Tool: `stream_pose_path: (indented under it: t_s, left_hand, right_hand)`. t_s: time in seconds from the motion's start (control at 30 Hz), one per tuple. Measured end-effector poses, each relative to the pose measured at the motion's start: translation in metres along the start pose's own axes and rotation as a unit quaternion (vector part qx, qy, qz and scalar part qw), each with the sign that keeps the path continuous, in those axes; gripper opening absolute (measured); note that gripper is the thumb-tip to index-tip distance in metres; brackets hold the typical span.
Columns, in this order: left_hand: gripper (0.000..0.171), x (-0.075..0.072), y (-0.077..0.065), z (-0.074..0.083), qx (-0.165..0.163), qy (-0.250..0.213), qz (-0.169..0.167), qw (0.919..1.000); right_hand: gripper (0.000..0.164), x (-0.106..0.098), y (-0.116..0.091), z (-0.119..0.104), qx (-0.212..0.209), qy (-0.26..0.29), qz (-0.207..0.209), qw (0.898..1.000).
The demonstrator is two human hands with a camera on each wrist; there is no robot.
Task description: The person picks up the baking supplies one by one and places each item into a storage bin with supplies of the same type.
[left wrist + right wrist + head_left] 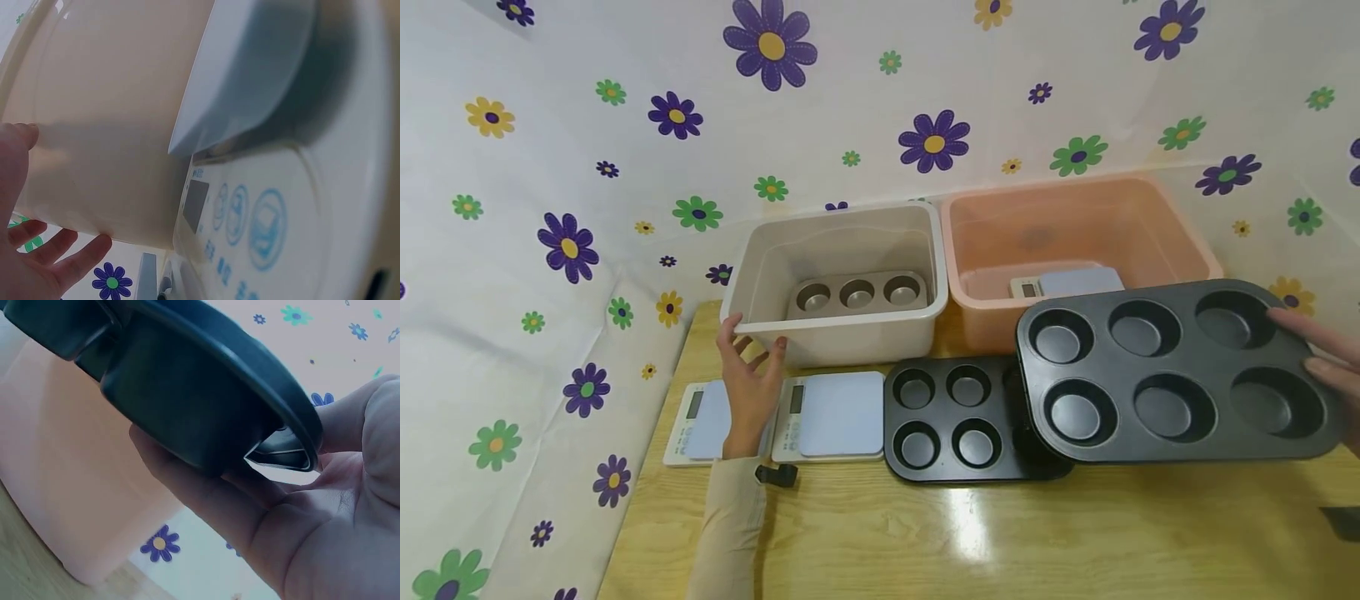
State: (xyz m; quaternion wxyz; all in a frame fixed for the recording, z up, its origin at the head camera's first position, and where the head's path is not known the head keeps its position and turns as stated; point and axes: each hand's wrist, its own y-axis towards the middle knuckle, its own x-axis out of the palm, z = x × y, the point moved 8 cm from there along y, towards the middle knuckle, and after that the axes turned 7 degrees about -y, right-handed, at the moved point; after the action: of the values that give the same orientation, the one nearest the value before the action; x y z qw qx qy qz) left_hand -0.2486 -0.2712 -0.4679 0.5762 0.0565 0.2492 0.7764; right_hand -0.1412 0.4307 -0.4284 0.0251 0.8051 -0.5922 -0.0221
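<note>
In the head view, my right hand (1337,362) grips a dark muffin pan (1101,362) by its right end, holding it raised over the table. The right wrist view shows the thumb at the rim and the fingers beneath a cup of the pan (181,394). At the front left corner of a cream plastic bin (857,340), my left hand (751,396) holds on, fingers on the side and thumb on the front. A tan muffin pan (857,312) lies inside this bin, its lower part hidden by the front wall.
A peach bin (988,325) stands right of the cream one, with a kitchen scale (1078,282) in it. Two more scales, one centre-left (841,417) and another scale (709,425) partly behind my left hand, lie in front. Another dark muffin pan (943,417) lies partly under the raised one.
</note>
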Motion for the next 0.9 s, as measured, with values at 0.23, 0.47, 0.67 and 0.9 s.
stream_pose_path:
  t_s: [0.23,0.47,0.67,0.9]
  left_hand:
    - [0.074,-0.001,-0.003,-0.004,-0.003,-0.001,0.0,1.0]
    - [0.075,-0.001,-0.002,0.001,0.005,0.002,0.001,1.0]
    - [0.075,-0.001,-0.002,0.0,0.011,0.005,-0.001,0.9999]
    - [0.074,-0.001,-0.002,-0.001,0.014,0.007,-0.001,0.9999]
  right_hand:
    - [0.062,0.019,0.018,-0.004,0.012,-0.035,0.032,0.999]
    - [0.061,0.042,0.045,-0.023,-0.004,0.03,0.021,0.999]
    - [0.06,0.068,0.072,-0.044,-0.034,0.101,-0.004,0.994]
    - [0.059,0.087,0.105,-0.057,-0.013,0.087,-0.001,0.996]
